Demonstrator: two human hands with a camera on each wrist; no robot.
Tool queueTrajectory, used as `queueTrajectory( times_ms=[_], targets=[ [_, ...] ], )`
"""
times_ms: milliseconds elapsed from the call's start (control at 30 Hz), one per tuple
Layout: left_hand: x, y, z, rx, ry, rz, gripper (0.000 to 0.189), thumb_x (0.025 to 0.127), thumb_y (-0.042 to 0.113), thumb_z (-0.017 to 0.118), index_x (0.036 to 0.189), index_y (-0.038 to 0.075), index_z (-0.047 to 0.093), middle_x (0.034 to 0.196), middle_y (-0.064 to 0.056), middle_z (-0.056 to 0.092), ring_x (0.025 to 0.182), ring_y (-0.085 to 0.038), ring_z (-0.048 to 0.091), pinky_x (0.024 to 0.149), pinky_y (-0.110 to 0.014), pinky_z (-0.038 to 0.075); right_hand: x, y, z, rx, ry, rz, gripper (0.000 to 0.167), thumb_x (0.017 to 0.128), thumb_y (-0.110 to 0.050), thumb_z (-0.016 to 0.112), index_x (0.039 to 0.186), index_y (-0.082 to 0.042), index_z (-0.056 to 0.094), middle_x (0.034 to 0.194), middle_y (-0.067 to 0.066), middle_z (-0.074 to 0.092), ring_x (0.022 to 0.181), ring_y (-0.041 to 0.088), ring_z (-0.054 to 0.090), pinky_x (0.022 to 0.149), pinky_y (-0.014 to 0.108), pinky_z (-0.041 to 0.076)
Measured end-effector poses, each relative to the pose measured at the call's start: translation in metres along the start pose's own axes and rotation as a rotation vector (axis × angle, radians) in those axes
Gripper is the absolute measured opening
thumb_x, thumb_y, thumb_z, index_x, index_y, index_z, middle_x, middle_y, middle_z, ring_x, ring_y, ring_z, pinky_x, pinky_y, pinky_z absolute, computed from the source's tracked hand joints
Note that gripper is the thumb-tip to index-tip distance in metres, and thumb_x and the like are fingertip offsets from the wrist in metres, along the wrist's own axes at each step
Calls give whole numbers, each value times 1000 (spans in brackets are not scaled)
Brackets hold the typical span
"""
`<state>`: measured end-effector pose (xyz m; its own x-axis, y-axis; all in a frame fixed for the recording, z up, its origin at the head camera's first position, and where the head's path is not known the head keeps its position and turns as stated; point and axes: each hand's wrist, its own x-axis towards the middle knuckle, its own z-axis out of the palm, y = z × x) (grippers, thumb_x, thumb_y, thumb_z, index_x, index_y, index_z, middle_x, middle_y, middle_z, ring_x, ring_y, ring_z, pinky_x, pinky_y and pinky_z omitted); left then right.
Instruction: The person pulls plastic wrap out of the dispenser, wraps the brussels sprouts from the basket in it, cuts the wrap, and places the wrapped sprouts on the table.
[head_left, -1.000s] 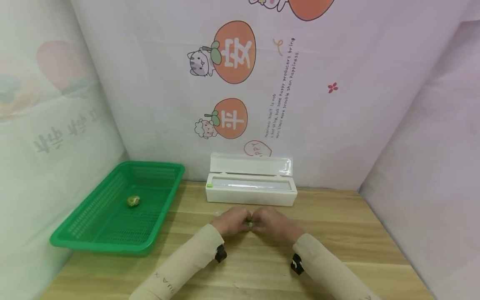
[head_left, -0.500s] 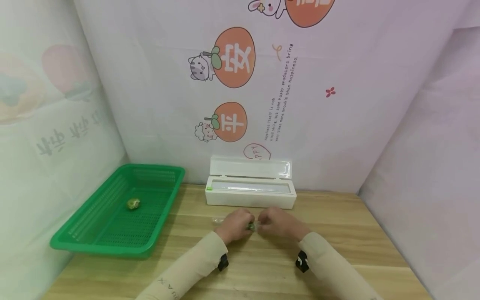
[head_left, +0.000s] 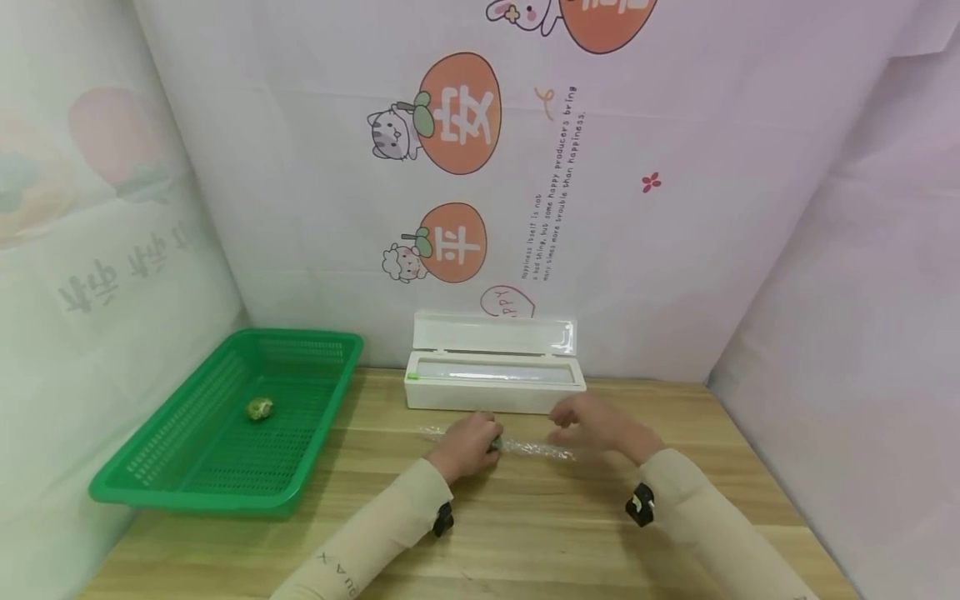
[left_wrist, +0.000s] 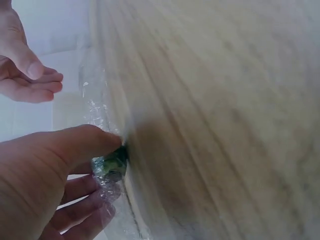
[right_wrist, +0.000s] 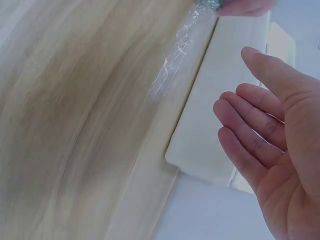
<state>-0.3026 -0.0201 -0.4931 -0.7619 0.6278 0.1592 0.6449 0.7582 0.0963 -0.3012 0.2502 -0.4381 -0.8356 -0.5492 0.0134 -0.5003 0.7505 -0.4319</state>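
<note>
- Head camera first: there was the left hand [head_left: 467,446] near the middle of the table [head_left: 525,533], just a speck of green peeking past its fingers.
- The left wrist view gave it away! A small green bundle [left_wrist: 111,165] in clear film [left_wrist: 97,107], pinched between thumb and curled fingers, close to the wood.
- And the right hand [right_wrist: 272,135]: blurred from above, clear at its own wrist, palm showing, thumb well apart from gently bent fingers, holding nothing.
- Only the head view took in the film's full run, a crinkled strip emerging on 2 sides of the left hand, its right end near the other hand.
- On to containers: the long white box [head_left: 495,396] stood at the table's far edge, lid [head_left: 491,335] raised, a pale, shiny strip [head_left: 495,372] in its opening; the right wrist camera caught mainly its outer side.
- Over at the far-left corner, along the left edge, the green basket [head_left: 187,500] held 1 small green-and-white piece [head_left: 258,408] on its floor.
</note>
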Motion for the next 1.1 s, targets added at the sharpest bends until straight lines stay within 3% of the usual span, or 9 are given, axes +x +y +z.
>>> queueTrajectory(
  times_ms=[267,433,567,767,933,1100],
  targets=[
    [0,-2,-1,-17,37,28,15,94,22,82,103,11,77,99,0,71,88,-11,64,75,-24,57,-7,8,-1,54,14,30,27,96,-24,79,114,-4,77,106,5,79,95,15,73,87,38,64],
    [-7,-2,-15,-89,91,35,7,93,14,80,96,11,75,91,1,65,81,-10,56,66,-22,51,-7,13,4,134,11,23,36,98,-33,77,117,-3,76,108,4,80,98,17,75,89,36,65],
    [-12,-4,-30,-131,139,47,12,92,12,81,103,8,77,98,-2,68,88,-14,64,71,-24,57,-8,15,4,168,15,38,39,98,-41,74,119,-9,77,111,0,80,103,16,74,90,38,63],
    [-17,-16,-42,-61,222,84,20,91,18,85,108,10,77,103,-2,72,94,-14,69,80,-23,61,-7,9,4,226,25,77,29,97,-49,74,111,-25,79,106,-9,79,99,11,71,87,33,60],
    [-21,-23,-50,-34,256,112,20,91,17,85,106,9,77,101,-2,72,93,-15,69,80,-25,62,-4,-1,1,318,62,61,22,98,-44,75,105,-24,79,101,0,79,94,16,72,81,31,60],
    [-28,-26,-54,-77,254,101,19,92,18,84,106,8,76,101,-2,73,93,-15,69,80,-27,62,-3,-9,-2,412,91,65,19,100,-37,74,103,-19,79,104,17,78,93,20,75,87,45,65]
  ],
)
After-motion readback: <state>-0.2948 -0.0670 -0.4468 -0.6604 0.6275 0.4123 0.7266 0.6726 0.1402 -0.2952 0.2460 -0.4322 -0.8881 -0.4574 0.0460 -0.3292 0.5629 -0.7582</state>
